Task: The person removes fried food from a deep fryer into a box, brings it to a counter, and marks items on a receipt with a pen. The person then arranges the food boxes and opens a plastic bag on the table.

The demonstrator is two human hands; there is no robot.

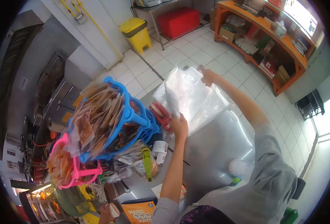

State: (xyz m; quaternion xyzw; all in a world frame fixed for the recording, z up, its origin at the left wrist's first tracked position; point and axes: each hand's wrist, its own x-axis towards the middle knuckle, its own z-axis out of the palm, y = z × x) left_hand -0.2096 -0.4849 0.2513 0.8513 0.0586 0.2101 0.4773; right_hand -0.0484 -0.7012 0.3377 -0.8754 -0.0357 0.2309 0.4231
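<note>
A stack of clear plastic bags (195, 99) lies over the far part of the metal table (210, 153). My left hand (179, 126) is at the near left edge of the bags, its fingers pressed against the plastic. At the far right corner of the stack is my right hand (207, 76), fingers bent at the plastic; what they grip is too small to tell. A red object (160, 114) sits just left of the bags. Beside it, a blue basket (129, 115) holds many small filled packets (97, 112).
A pink basket (86, 172) with packets, a green-handled item (147, 164), a white roll (159, 149) and an orange box (139, 211) are at the left. Another person's hand (107, 214) shows at lower left. A clear container (238, 167) stands at the right.
</note>
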